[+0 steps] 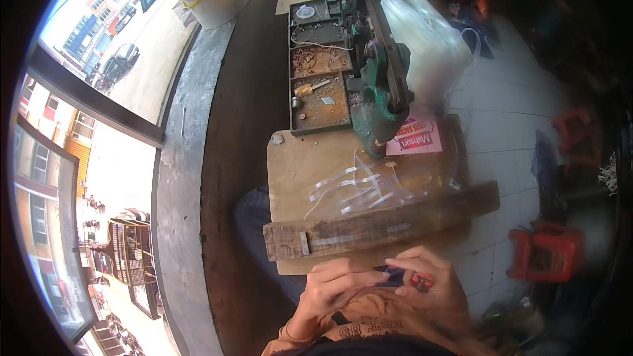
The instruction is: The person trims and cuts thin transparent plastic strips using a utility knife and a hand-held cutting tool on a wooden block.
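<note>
Close to my body, at the near edge of the bench, my two hands nearly meet. My left hand (335,283) has its fingers pressed together, pointing right; whatever they pinch is too small to make out. My right hand (435,275) curls around a small red object (422,281) with dark parts, mostly hidden by the fingers, so its kind is unclear. Just beyond the hands lies a long worn wooden beam (362,229) with a short flat metal strip (304,243) on its left part. Thin shiny clear strips (356,188) are scattered behind the beam.
A green cast-metal hand press (381,92) stands behind the strips. Left of it sits a dark compartment tray (291,102) with small parts. A pink card (417,137) and a translucent plastic bag (422,33) are on the right. Red stools (547,254) stand on the tiled floor; a window ledge (181,178) runs along the left.
</note>
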A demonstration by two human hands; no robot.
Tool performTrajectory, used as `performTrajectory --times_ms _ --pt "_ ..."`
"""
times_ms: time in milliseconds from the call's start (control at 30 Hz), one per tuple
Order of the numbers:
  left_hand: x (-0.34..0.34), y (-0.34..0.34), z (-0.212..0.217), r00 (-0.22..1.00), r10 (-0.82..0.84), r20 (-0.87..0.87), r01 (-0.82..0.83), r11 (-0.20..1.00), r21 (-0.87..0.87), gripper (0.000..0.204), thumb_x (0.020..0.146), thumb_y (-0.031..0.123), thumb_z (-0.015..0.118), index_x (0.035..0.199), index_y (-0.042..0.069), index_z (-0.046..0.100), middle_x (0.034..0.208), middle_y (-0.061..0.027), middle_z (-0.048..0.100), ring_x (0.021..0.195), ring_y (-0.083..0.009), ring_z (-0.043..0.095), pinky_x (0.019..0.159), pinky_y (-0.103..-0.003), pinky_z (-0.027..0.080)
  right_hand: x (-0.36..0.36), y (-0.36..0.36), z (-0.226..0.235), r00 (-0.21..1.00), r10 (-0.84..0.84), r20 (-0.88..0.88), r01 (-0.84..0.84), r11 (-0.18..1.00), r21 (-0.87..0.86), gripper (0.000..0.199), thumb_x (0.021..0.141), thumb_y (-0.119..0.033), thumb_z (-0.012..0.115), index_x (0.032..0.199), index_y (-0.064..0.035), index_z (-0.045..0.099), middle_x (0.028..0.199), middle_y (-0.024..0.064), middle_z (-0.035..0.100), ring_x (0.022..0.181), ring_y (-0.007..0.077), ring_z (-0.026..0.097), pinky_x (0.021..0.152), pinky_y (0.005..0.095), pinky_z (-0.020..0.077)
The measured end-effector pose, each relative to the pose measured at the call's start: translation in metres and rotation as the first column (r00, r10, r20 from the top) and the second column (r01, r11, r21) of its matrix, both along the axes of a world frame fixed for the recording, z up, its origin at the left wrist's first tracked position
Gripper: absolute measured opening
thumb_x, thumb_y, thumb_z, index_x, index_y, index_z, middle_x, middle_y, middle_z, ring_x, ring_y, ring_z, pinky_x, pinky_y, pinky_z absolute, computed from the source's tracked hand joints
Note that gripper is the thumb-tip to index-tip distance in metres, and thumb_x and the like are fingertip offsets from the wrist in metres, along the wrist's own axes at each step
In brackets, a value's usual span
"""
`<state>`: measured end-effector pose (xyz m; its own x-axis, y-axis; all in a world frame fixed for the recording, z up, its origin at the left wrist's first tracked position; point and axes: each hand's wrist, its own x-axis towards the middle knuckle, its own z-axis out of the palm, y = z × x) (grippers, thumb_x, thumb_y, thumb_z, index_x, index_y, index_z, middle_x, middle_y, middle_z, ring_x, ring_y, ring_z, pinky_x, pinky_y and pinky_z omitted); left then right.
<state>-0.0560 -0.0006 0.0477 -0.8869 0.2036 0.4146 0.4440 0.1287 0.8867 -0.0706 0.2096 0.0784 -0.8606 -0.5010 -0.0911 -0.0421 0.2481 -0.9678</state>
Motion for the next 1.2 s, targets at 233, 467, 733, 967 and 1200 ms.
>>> performTrajectory --times_ms 233,467,733,967,1200 --pt "-0.003 0.019 -0.030 0.998 0.036 0.050 -0.045 0.980 0.195 0.016 0.070 0.006 0.073 0.085 0.005 0.065 0.085 -0.0080 0.067 0.070 -0.0207 0.065 0.058 -0.028 0.051 -0.011 -0.003 -0.023 0.980 -0.004 0.197 0.017 0.998 -0.064 0.019 0.079 -0.008 0.070 0.096 0.0005 0.067 0.088 0.0134 0.068 0.077 0.0193 0.067 0.068 0.0265 0.0508" --pt "-0.011 0.017 -0.038 0.998 0.009 0.058 -0.023 0.967 0.255 0.016 0.068 0.009 0.075 0.081 0.007 0.066 0.083 -0.0067 0.064 0.070 -0.0174 0.064 0.058 -0.026 0.050 -0.023 -0.004 -0.037 0.920 0.023 0.391 0.107 0.945 -0.309 0.019 0.076 -0.007 0.073 0.091 0.0012 0.067 0.085 0.0106 0.067 0.077 0.0137 0.064 0.068 0.0238 0.0469" --pt "-0.013 0.017 -0.036 0.991 0.073 0.112 -0.099 0.965 0.242 0.019 0.072 0.009 0.076 0.081 -0.001 0.063 0.079 -0.0116 0.062 0.071 -0.0189 0.062 0.061 -0.026 0.048 -0.024 -0.016 -0.032 0.971 -0.116 0.208 0.164 0.958 -0.235 0.018 0.073 -0.002 0.074 0.089 -0.0005 0.066 0.083 0.0111 0.066 0.074 0.0148 0.063 0.065 0.0252 0.0473" --pt "-0.005 0.027 -0.040 0.927 0.054 0.371 -0.224 0.873 0.432 0.026 0.072 0.005 0.077 0.091 -0.004 0.061 0.089 -0.0125 0.060 0.084 -0.0197 0.063 0.073 -0.029 0.052 -0.025 -0.023 -0.034 0.979 -0.182 -0.086 0.174 0.980 -0.093 0.019 0.070 0.001 0.074 0.087 -0.0013 0.065 0.083 0.0117 0.067 0.072 0.0199 0.064 0.062 0.0275 0.0485" --pt "-0.004 0.030 -0.045 0.906 0.084 0.415 -0.284 0.849 0.446 0.018 0.078 -0.004 0.068 0.093 -0.005 0.059 0.092 -0.0135 0.060 0.085 -0.0190 0.063 0.077 -0.029 0.053 -0.025 -0.029 -0.039 0.940 -0.229 -0.254 0.225 0.973 -0.043 0.024 0.065 0.004 0.073 0.087 -0.0013 0.064 0.081 0.0111 0.065 0.069 0.0227 0.062 0.060 0.0290 0.0478"
